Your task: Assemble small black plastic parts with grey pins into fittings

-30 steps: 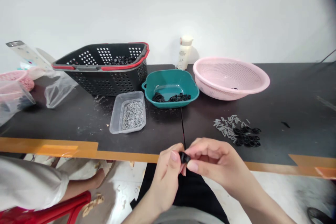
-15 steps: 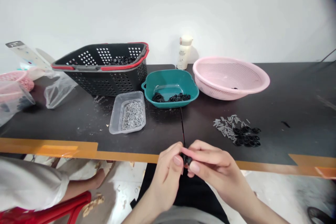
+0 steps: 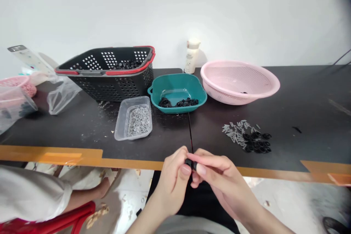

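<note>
Both my hands meet just in front of the table's front edge, pinching one small black ring-shaped part [image 3: 189, 163] between thumbs and fingertips. My left hand [image 3: 174, 182] holds it from the left, my right hand [image 3: 219, 179] from the right. On the table beyond my right hand lies a loose pile of small metal pins [image 3: 237, 131] and black rings [image 3: 257, 143]. Straight ahead, a teal bowl [image 3: 197, 97] holds more black rings, and a clear tray [image 3: 120, 124] holds metal pins.
A black basket [image 3: 109, 76] with red handles and a pink colander [image 3: 263, 87] stand at the back, a white bottle [image 3: 191, 55] between them. Plastic bags [image 3: 59, 93] lie far left. Another person's sleeve and leg [image 3: 30, 193] show at lower left by a red stool.
My hands have closed in on the black part and shifted slightly up and left; my right fingers now cover more of it.
</note>
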Demonstrator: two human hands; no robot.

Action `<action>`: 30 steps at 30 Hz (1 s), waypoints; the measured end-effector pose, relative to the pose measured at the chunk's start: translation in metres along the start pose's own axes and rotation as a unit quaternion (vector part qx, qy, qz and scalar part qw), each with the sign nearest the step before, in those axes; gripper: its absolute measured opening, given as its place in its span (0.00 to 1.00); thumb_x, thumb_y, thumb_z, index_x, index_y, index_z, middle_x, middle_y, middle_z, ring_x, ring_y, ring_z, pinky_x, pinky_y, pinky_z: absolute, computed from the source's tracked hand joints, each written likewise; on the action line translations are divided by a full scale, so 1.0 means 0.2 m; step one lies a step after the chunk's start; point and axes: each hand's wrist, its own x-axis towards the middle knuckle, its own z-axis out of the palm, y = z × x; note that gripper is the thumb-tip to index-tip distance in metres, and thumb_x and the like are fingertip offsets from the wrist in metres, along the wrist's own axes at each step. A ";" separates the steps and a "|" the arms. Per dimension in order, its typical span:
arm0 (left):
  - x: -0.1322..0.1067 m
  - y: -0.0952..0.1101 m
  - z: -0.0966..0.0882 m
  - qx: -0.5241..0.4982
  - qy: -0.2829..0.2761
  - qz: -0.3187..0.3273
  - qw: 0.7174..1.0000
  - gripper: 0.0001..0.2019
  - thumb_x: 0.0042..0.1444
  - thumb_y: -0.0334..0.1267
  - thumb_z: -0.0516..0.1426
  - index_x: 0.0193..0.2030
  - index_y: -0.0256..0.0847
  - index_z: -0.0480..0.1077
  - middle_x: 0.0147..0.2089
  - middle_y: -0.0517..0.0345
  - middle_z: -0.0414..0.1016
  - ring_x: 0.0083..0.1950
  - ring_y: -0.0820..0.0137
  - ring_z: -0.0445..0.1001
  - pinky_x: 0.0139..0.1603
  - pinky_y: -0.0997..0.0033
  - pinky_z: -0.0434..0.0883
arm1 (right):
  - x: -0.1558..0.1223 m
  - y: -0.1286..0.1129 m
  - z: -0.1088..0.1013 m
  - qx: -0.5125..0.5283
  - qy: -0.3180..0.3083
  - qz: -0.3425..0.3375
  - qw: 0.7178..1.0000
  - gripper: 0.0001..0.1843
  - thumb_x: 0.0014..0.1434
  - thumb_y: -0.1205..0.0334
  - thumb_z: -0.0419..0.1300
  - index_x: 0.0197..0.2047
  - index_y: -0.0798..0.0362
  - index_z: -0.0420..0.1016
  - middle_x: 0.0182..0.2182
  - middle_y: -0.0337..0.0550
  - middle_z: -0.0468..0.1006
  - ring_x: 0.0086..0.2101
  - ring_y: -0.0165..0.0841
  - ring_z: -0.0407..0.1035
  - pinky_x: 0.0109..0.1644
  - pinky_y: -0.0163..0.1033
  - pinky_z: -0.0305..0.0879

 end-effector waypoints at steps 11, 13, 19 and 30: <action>0.05 0.08 -0.03 -0.065 -0.063 -0.043 0.995 0.30 0.65 0.59 0.40 0.36 0.37 0.70 0.30 0.57 0.66 0.30 0.72 0.63 0.34 0.73 0.64 | 0.06 -0.06 -0.06 -0.047 -0.064 0.028 0.996 0.14 0.57 0.61 0.67 0.48 0.40 0.81 0.30 0.35 0.67 0.27 0.23 0.71 0.29 0.30 0.78; 0.06 0.08 -0.05 -0.037 -0.075 -0.031 0.996 0.28 0.66 0.58 0.40 0.33 0.37 0.69 0.29 0.59 0.65 0.30 0.72 0.62 0.35 0.73 0.64 | 0.08 -0.04 -0.07 -0.018 -0.075 0.054 0.996 0.15 0.55 0.61 0.69 0.47 0.43 0.82 0.30 0.35 0.68 0.26 0.24 0.71 0.27 0.30 0.78; 0.04 0.06 -0.08 -0.009 -0.097 0.019 0.995 0.26 0.68 0.55 0.39 0.31 0.39 0.65 0.29 0.58 0.69 0.31 0.72 0.65 0.38 0.73 0.63 | 0.09 0.00 -0.10 0.002 -0.123 0.053 0.991 0.21 0.55 0.60 0.69 0.53 0.40 0.78 0.30 0.33 0.64 0.27 0.24 0.71 0.28 0.31 0.78; 0.07 0.05 -0.10 -0.156 -0.097 -0.063 0.981 0.23 0.57 0.52 0.60 0.19 0.36 0.74 0.19 0.56 0.73 0.21 0.72 0.71 0.25 0.75 0.65 | 0.01 -0.19 -0.08 -0.476 -0.145 -0.183 0.848 0.22 0.65 0.65 0.58 0.61 0.37 0.70 0.41 0.44 0.73 0.36 0.32 0.71 0.40 0.35 0.71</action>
